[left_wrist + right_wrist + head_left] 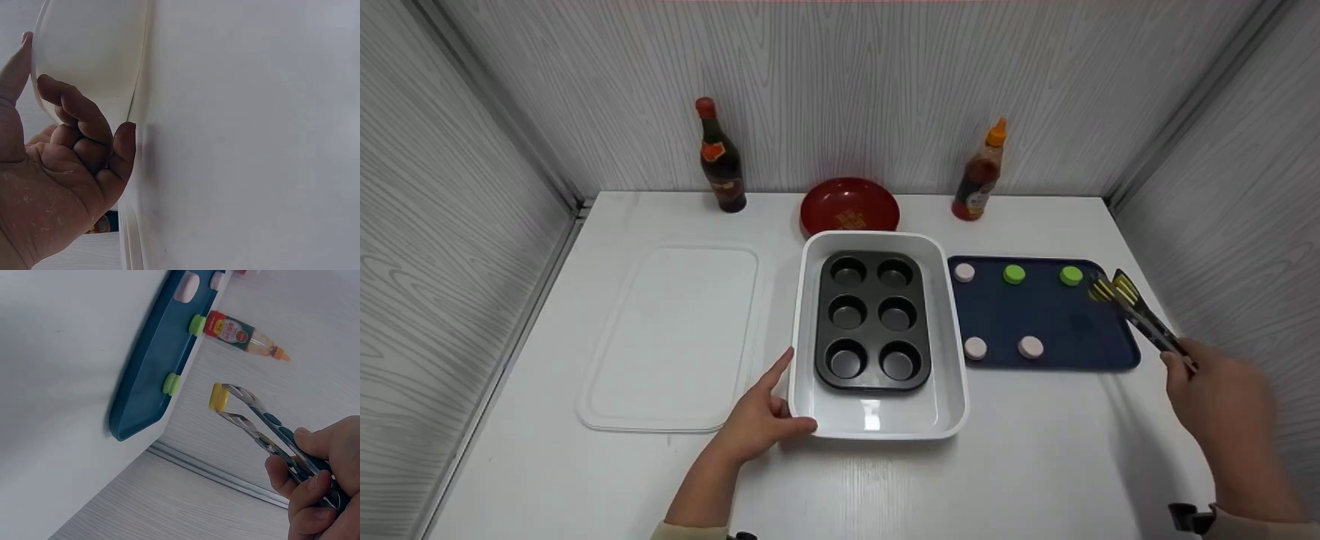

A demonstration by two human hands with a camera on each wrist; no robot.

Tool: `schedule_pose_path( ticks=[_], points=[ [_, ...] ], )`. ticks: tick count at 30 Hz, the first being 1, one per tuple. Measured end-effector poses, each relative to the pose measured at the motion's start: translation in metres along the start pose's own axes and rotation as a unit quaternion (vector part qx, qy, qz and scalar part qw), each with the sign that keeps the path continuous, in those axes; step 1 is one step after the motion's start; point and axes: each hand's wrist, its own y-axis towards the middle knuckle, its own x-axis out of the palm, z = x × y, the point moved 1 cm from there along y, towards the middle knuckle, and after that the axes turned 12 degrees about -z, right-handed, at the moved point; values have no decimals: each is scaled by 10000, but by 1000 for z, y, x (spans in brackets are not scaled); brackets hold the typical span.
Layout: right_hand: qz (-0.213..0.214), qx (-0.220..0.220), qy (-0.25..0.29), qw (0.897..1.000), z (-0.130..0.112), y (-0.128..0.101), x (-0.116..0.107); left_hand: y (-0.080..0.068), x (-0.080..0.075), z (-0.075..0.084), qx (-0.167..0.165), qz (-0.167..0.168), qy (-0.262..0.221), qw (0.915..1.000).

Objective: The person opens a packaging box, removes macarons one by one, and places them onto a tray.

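My left hand [757, 424] grips the near left corner of a white rectangular tub [870, 416], thumb and forefinger on two sides of it. Inside the tub lies a dark muffin tin [874, 319] with bare cups. In my right hand [1222, 397] I hold metal tongs [267, 417] with dark grip pads. A yellow macaron [218, 397] is pinched between the tongs' tips, raised above the right end of a dark blue tray [1012, 315]. Green macarons [1014, 274] and pale pink macarons [1030, 346] lie on that tray.
A flat white lid [679, 337] lies left of the tub. Behind stand a dark glass bottle [724, 169], a red bowl [847, 202] close against the tub's far rim, and a sauce bottle [979, 180] with an orange cap. Grey panels close off the back and sides.
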Motion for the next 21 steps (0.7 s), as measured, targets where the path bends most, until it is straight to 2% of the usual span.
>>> schedule_pose_path(
  ticks=[8,16,21],
  points=[
    [-424,72,-59,9991,12,-15,11,0,1,1,28,-12,-115,9999],
    [-878,88,240,9958,17,-32,21,-1,1,2,-37,-1,-111,9999],
    [-1194,259,279,9921,17,-37,22,-1,1,4,-55,5,-107,9999]
  ],
)
